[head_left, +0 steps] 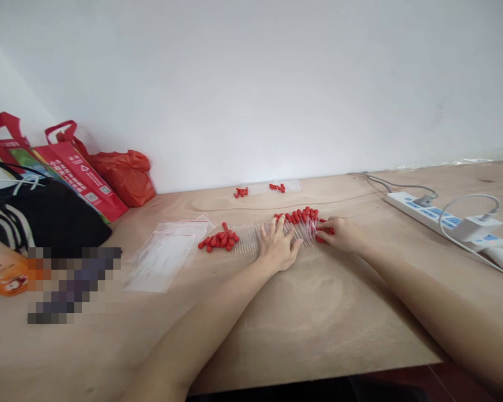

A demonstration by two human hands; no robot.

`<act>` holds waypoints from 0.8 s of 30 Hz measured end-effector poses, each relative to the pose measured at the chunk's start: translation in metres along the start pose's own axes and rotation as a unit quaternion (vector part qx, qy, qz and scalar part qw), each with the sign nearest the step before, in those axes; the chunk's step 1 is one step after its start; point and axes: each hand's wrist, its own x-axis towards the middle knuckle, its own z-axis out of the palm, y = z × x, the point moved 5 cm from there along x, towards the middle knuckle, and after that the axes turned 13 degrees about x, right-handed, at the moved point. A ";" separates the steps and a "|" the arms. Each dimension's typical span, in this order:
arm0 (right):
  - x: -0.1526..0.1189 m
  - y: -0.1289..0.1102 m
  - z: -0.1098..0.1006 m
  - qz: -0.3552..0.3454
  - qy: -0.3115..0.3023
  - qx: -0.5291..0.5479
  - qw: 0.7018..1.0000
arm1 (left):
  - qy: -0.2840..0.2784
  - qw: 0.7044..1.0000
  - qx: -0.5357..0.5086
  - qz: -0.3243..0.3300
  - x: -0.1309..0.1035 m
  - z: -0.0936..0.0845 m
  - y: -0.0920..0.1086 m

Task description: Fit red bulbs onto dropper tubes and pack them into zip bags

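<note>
A stretch of wooden surface point(318, 335) separates its front edge from a row of clear tubes point(245, 239). The left hand point(280, 248) lies spread on them; the right hand point(341, 234) bends its fingers at red bulbs point(305, 214), any grip unclear. The wall point(276, 84) closes the far edge.

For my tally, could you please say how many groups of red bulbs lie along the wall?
2: one group of red bulbs on the left, another group to its right; none seems hidden.

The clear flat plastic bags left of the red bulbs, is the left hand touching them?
No, the left hand lies over the thin clear tubes, apart from the bags.
</note>
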 end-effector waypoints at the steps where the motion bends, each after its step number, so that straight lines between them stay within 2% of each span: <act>1: -0.001 -0.001 0.000 0.004 0.004 -0.011 1.000 | -0.001 1.000 0.001 0.006 -0.001 0.000 0.000; 6: -0.005 -0.010 -0.005 0.020 0.024 -0.067 0.997 | 0.021 0.999 -0.007 0.040 -0.006 -0.007 0.003; 9: -0.007 -0.009 -0.014 0.042 0.065 -0.059 0.995 | 0.037 0.997 -0.028 0.063 -0.013 -0.014 0.005; 12: -0.010 -0.005 -0.026 0.067 0.128 -0.005 0.990 | 0.046 0.993 -0.053 0.097 -0.024 -0.022 0.006; 15: -0.012 -0.004 -0.031 0.072 0.186 0.106 0.974 | 0.042 0.987 -0.079 0.131 -0.040 -0.032 0.003; 17: -0.014 -0.008 -0.027 0.054 0.197 0.201 0.958 | 0.042 0.982 -0.099 0.153 -0.052 -0.038 -0.002; 20: -0.016 -0.023 -0.014 -0.016 0.172 0.314 0.934 | 0.048 0.976 -0.123 0.173 -0.068 -0.046 -0.013; 24: -0.025 -0.054 0.003 -0.120 0.120 0.320 0.932 | 0.043 0.974 -0.149 0.166 -0.080 -0.050 -0.034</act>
